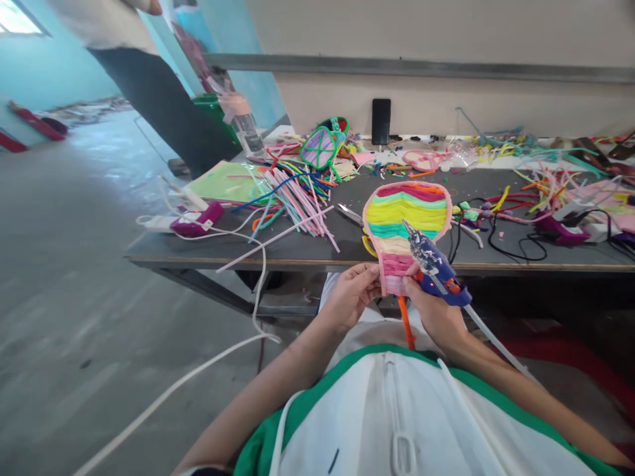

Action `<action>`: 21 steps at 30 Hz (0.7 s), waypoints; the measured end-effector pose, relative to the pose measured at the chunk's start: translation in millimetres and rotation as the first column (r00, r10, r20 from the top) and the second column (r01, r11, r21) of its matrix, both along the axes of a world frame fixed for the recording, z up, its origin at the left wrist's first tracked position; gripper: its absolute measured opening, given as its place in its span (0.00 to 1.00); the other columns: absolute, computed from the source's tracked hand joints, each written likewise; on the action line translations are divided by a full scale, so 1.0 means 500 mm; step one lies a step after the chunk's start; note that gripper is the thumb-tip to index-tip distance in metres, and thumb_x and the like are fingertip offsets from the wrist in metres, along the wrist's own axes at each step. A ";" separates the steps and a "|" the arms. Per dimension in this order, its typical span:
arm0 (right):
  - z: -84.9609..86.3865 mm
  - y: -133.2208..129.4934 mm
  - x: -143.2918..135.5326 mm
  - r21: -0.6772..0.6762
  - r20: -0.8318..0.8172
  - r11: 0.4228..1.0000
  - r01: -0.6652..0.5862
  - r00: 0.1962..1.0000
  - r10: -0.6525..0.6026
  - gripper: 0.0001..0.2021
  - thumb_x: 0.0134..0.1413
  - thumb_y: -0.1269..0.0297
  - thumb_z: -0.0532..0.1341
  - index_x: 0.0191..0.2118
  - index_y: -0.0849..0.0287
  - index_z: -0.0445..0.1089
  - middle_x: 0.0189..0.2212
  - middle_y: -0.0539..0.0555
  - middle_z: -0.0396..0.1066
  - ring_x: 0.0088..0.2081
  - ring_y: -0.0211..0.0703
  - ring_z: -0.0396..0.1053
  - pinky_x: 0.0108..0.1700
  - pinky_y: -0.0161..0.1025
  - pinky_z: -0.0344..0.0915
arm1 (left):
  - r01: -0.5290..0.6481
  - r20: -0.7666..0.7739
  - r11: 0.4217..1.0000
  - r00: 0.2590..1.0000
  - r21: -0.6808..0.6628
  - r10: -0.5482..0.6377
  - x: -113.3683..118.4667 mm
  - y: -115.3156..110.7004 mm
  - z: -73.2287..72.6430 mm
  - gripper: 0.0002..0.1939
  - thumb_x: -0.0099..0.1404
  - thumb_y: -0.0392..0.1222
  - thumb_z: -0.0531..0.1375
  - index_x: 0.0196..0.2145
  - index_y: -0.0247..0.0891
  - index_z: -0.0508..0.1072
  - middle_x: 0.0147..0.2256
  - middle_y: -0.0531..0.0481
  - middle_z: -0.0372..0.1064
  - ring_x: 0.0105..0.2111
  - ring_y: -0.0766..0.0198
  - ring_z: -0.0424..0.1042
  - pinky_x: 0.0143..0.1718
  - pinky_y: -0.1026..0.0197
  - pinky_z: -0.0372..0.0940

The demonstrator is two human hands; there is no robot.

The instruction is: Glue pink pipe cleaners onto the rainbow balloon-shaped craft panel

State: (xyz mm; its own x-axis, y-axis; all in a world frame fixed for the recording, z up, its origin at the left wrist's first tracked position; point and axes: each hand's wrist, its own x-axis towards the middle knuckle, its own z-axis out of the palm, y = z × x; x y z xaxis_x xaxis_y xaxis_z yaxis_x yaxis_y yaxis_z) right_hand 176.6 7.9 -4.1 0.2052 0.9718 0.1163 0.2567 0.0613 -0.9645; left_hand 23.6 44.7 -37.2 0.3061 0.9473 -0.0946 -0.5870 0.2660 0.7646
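A balloon-shaped craft piece [407,210] of striped pipe cleaners with a pink rim tilts up at the table's front edge. Its narrow lower end is pinched at the left edge by my left hand [353,294]. My right hand [436,314] holds the blue hot glue gun [439,271] and also grips the lower right edge of the piece with thumb and finger. The gun's nozzle points up and left, in front of the stripes. An orange pipe cleaner [406,324] hangs below the piece. Scissors [350,213] lie just left of it, partly hidden.
Loose pipe cleaners [297,198] are heaped on the dark table [297,253]. A purple power strip [198,221] trails a white cord [188,383] at the left. Behind stand a bottle [243,122] and a phone [381,121]. A person [159,86] stands at upper left.
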 end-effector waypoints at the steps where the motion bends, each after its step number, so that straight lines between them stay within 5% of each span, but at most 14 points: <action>1: 0.001 -0.001 0.000 -0.015 0.010 1.000 0.001 1.000 -0.001 0.08 0.52 0.57 0.62 0.31 0.56 0.67 0.31 0.51 0.70 0.36 0.43 0.66 0.46 0.42 0.64 | 0.006 -0.002 1.000 1.000 -0.001 -0.006 0.000 -0.001 0.000 0.11 0.57 0.45 0.68 0.30 0.33 0.76 0.26 0.51 0.74 0.25 0.68 0.72 0.31 0.65 0.69; 12: -0.012 0.027 0.012 -0.012 -0.177 0.995 -0.100 0.979 0.096 0.05 0.46 0.62 0.64 0.29 0.54 0.68 0.28 0.48 0.70 0.32 0.42 0.66 0.41 0.42 0.65 | 0.081 -0.072 0.996 0.994 -0.025 -0.082 -0.010 0.000 -0.006 0.14 0.59 0.50 0.66 0.32 0.34 0.75 0.26 0.49 0.73 0.25 0.66 0.71 0.29 0.64 0.69; 16: 0.019 0.060 0.041 0.076 -0.371 0.962 -0.261 0.888 0.270 0.06 0.42 0.67 0.66 0.28 0.55 0.69 0.26 0.45 0.68 0.30 0.39 0.66 0.38 0.39 0.65 | -0.090 -0.273 0.992 0.956 0.084 0.110 -0.049 0.018 -0.006 0.18 0.62 0.50 0.63 0.45 0.35 0.71 0.36 0.45 0.73 0.32 0.63 0.74 0.37 0.58 0.70; 18: 0.043 0.069 0.056 0.015 -0.448 0.941 -0.338 0.839 0.309 0.07 0.39 0.69 0.67 0.28 0.56 0.69 0.25 0.46 0.69 0.29 0.38 0.66 0.37 0.38 0.65 | -0.266 -0.408 0.905 0.824 0.331 0.392 -0.076 0.029 -0.002 0.19 0.60 0.43 0.63 0.49 0.38 0.68 0.42 0.45 0.71 0.37 0.63 0.74 0.42 0.57 0.69; 21: 0.073 0.072 0.074 -0.103 -0.531 0.913 -0.394 0.798 0.285 0.10 0.35 0.70 0.68 0.29 0.57 0.71 0.25 0.46 0.70 0.28 0.39 0.68 0.35 0.38 0.66 | -0.259 -0.410 0.525 0.389 0.811 0.825 -0.105 0.035 0.008 0.23 0.58 0.36 0.63 0.51 0.39 0.67 0.50 0.42 0.65 0.50 0.57 0.68 0.51 0.51 0.66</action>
State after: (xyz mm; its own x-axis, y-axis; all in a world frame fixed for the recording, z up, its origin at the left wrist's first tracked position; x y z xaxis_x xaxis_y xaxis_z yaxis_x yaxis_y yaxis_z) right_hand 213.7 43.7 32.5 -0.1662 0.9798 -0.1110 -0.2590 -0.1520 -0.9538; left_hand -28.8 62.1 -33.0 -0.2095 0.7695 0.6033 0.3787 -0.5050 0.7756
